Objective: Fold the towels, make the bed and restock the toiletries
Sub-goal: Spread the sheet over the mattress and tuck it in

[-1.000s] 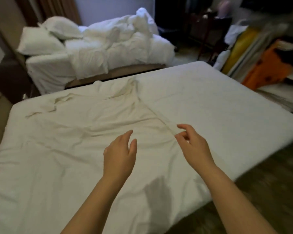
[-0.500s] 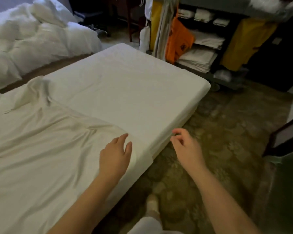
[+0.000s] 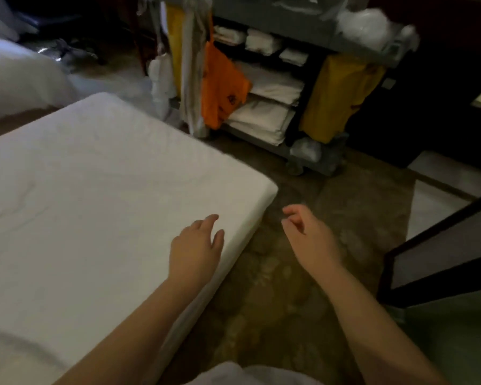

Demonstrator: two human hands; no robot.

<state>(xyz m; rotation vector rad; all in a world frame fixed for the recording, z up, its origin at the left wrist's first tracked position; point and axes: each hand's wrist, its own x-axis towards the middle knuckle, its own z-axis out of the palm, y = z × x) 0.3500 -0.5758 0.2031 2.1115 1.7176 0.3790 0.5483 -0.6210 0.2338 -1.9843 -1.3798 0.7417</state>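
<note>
Room: carpeted guest room; a housekeeping cart stands beyond the bed's corner, well apart from both hands.
Bed: the mattress fills the left of the view under a smooth white sheet; no duvet or pillow shows on it.
Stock: folded linen lies stacked on the cart shelves beside an orange bag.
Step in hand: judged bed-making, at the point of fetching the next layer.
Next move: likely calls for rounding the corner and taking linen with both hands.
Left hand: fingers relaxed and nearly straight over the sheet by the bed edge; holds nothing; contact cannot be confirmed.
Right hand: fingers loosely curled over the carpet; empty.
</note>
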